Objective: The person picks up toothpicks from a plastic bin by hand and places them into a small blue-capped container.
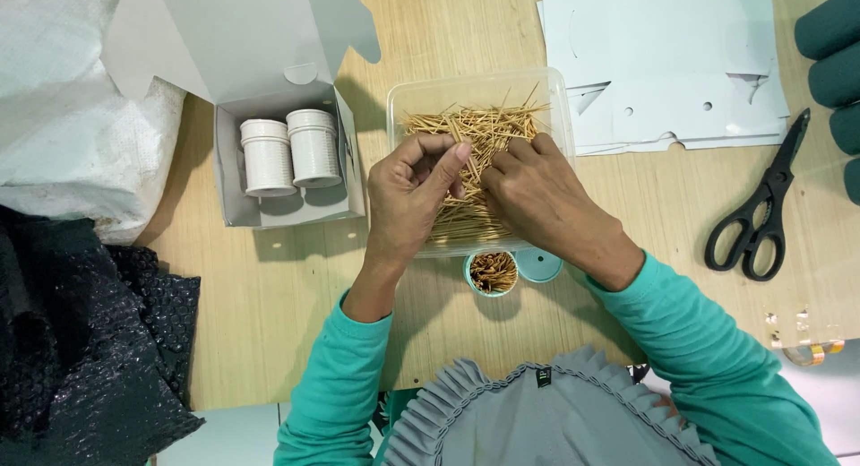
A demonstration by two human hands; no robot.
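Nearest me, a small teal cup (pixel 493 273) sits partly filled with toothpicks while my left hand (pixel 408 193) pinches a few and my right hand (pixel 537 197) closes loosely on the pile in the clear tub (pixel 555 94); two white containers (pixel 291 152) stand boxed already.

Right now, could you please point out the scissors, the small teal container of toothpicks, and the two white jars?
scissors (pixel 760 208): head view, on the pivot.
small teal container (pixel 493 273): head view, on its open, filled top.
two white jars (pixel 313 148): head view, on the right jar's side.
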